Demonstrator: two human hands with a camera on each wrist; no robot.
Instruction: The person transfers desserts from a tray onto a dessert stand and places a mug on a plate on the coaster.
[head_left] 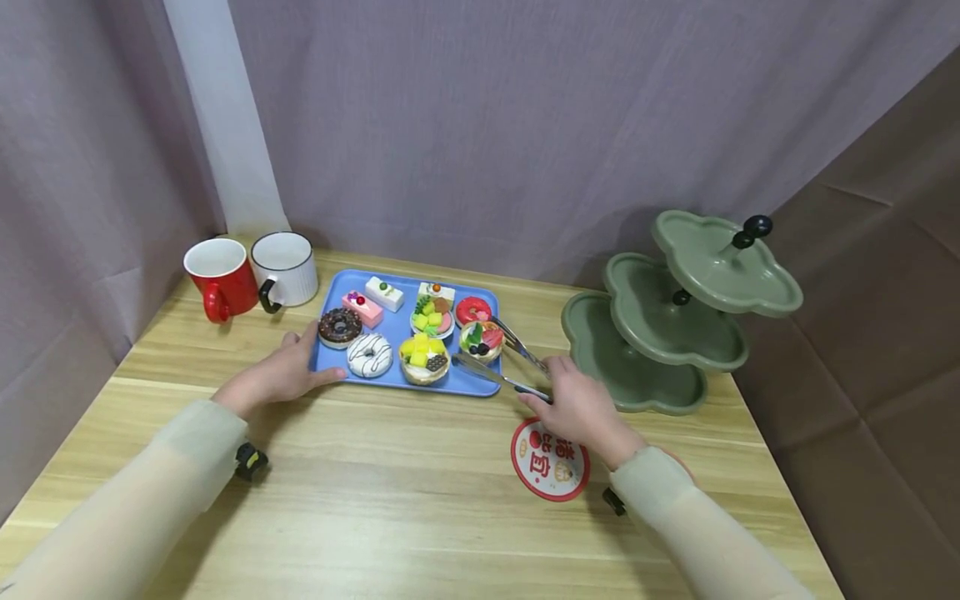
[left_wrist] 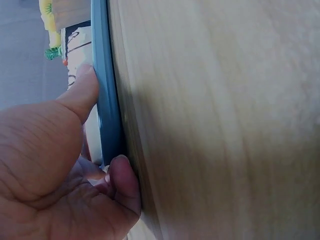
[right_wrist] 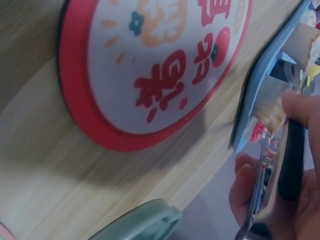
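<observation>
In the head view my left hand holds the front left corner of a blue tray. Its thumb lies along the tray rim in the left wrist view, other fingers curling at the corner. My right hand grips metal tongs with dark handles. Their spread arms straddle a fruit tart with strawberry and berries, at the tray's right side. Behind that tart lies a red donut; to its left is a mango tart. A white striped donut and a chocolate donut sit nearest my left hand.
A green three-tier stand rises at the right, close to my right hand. A round red-rimmed coaster lies beneath the right wrist. A red mug and a white mug stand back left. A curtain hangs behind the table.
</observation>
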